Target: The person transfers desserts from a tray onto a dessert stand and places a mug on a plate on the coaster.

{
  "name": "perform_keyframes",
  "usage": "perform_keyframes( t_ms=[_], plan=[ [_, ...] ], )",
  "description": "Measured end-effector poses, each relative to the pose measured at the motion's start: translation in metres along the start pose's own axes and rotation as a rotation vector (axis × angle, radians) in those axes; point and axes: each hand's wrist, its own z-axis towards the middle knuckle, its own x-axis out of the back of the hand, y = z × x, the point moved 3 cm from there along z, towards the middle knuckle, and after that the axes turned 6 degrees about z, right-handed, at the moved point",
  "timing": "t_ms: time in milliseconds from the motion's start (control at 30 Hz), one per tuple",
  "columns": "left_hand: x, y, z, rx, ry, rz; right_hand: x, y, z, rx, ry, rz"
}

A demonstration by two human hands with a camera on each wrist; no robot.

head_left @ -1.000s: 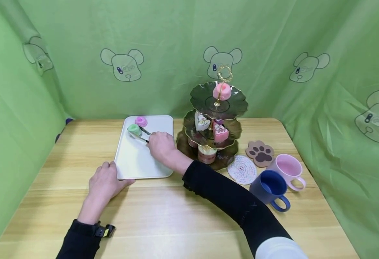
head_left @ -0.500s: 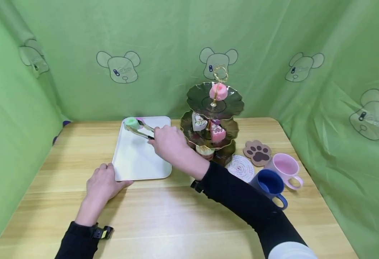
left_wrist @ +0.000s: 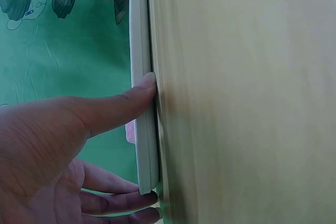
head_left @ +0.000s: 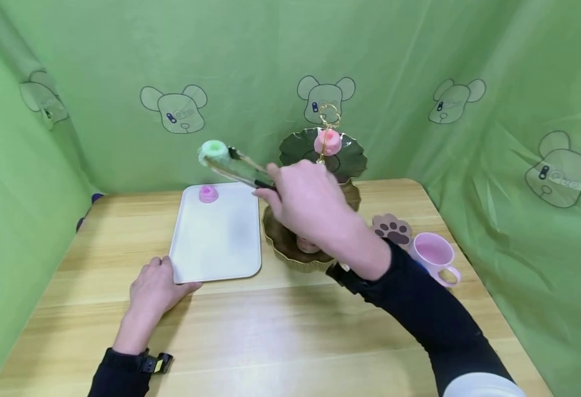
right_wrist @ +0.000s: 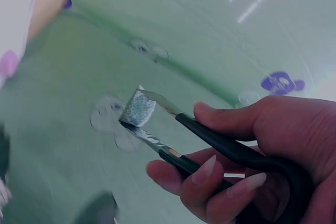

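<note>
My right hand [head_left: 315, 204] grips black-handled tongs [right_wrist: 226, 142], raised in front of the tiered stand [head_left: 294, 148]. Between the tong tips is a small mint-green ring-shaped cake [head_left: 214, 153], held above the far end of the white tray [head_left: 216, 237]. A purple cake [head_left: 208, 193] sits on that tray near its back left corner. At the tray's near left corner is my left hand [head_left: 154, 286], holding it with the thumb along the front edge and fingers at the side, as the left wrist view shows.
On the stand's top tier lies a pink cake [head_left: 327, 142]; my right hand and forearm cover much of the lower tiers. To the right are a paw-shaped coaster [head_left: 392, 228] and a pink mug [head_left: 431, 252]. A blue mug is mostly hidden behind the sleeve.
The right hand has lifted the green cake off the tray with the tongs and carried it up and slightly right. The purple cake stays on the tray; the left hand keeps its place.
</note>
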Motion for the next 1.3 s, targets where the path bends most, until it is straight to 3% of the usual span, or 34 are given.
perform_keyframes(
  t_ms=[333,567,833,1300],
  plan=[
    [-0.001,-0.001,0.000,-0.004,0.005,0.003,0.036,0.056,-0.027,-0.090,0.088,-0.015],
    [-0.002,0.000,0.001,-0.011,0.009,0.004,0.041,0.082,-0.039,-0.133,0.055,-0.027],
    [-0.002,0.001,0.000,0.001,-0.007,0.005,0.039,0.089,-0.042,-0.166,-0.017,-0.026],
    [-0.002,0.001,0.000,0.002,-0.008,0.006,0.036,0.082,-0.045,-0.174,-0.051,-0.032]
  ],
)
